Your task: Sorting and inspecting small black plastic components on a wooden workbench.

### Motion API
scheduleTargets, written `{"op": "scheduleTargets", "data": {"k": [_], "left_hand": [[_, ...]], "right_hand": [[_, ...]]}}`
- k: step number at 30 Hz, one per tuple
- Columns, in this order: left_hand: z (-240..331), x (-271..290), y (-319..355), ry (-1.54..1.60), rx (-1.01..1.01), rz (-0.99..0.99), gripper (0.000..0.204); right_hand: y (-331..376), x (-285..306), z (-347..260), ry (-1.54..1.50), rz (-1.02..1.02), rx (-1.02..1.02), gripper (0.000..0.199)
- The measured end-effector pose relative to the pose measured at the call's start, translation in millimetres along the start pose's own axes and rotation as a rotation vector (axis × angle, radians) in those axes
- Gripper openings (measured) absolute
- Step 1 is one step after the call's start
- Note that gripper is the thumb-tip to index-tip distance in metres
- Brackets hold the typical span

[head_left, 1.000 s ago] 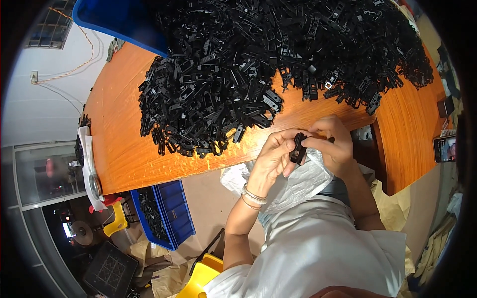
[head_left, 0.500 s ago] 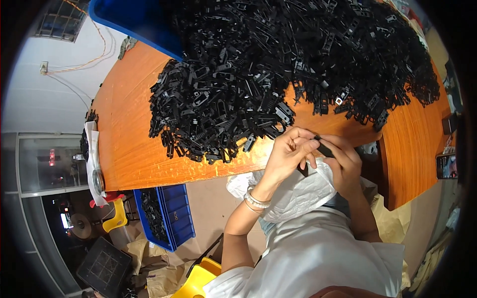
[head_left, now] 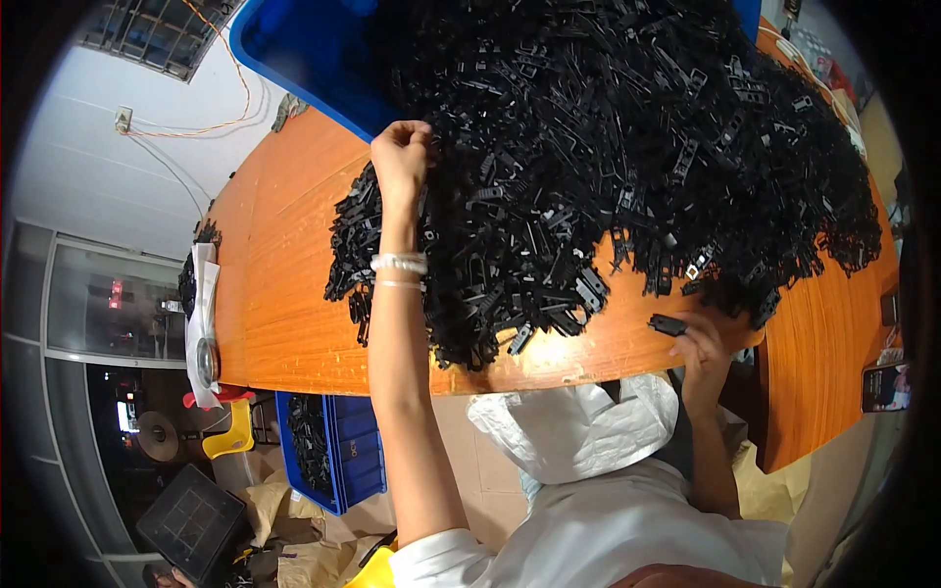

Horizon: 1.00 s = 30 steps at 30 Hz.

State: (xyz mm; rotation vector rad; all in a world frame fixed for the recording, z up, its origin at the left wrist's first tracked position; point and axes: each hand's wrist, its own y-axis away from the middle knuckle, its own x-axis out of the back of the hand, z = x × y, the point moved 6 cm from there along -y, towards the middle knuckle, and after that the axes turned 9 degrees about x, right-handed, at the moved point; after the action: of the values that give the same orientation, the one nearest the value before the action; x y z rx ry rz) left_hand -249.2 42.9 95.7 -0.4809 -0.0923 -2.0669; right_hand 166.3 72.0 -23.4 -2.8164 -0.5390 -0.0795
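My left hand (head_left: 400,149) is stretched far out over the pile of black plastic parts (head_left: 559,186), next to the near corner of the blue bin (head_left: 294,59). Its fingers are curled together; whatever they may grip is hidden. Between the fingertips of my right hand (head_left: 702,351) is a small flat black plastic piece (head_left: 668,324), held above the table's front edge, to the right of the pile's nearest point. A crumpled white bag (head_left: 578,431) lies across my lap, below the table edge.
The orange wooden table (head_left: 270,284) has a step down at its right part (head_left: 814,343), where a phone (head_left: 887,387) stands by the edge. On the floor at left are a blue crate (head_left: 358,451) with black parts, a yellow chair (head_left: 232,431) and brown paper bags (head_left: 314,565).
My hands were together over my lap, working on a black piece. The left has gone forward and left to the pile by the bin; the right keeps the piece. The view has shifted slightly.
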Motion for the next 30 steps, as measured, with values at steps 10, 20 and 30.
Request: {"op": "scheduleTargets", "data": {"k": [10, 20, 30], "left_hand": [[13.2, -56.0, -62.8, -0.387, -0.224, -0.135, 0.007], [50.7, -122.4, -62.2, -0.49, -0.399, -0.262, 0.009], [82.1, -165.1, -15.5, -0.871, -1.051, -0.091, 0.008]], "right_hand": [[-7.0, -7.1, 0.9, 0.142, -0.08, 0.105, 0.013], [-20.3, -13.3, 5.0, 0.142, -0.16, 0.114, 0.012], [-19.2, -8.5, -1.4, 0.139, -0.159, 0.124, 0.012]]}}
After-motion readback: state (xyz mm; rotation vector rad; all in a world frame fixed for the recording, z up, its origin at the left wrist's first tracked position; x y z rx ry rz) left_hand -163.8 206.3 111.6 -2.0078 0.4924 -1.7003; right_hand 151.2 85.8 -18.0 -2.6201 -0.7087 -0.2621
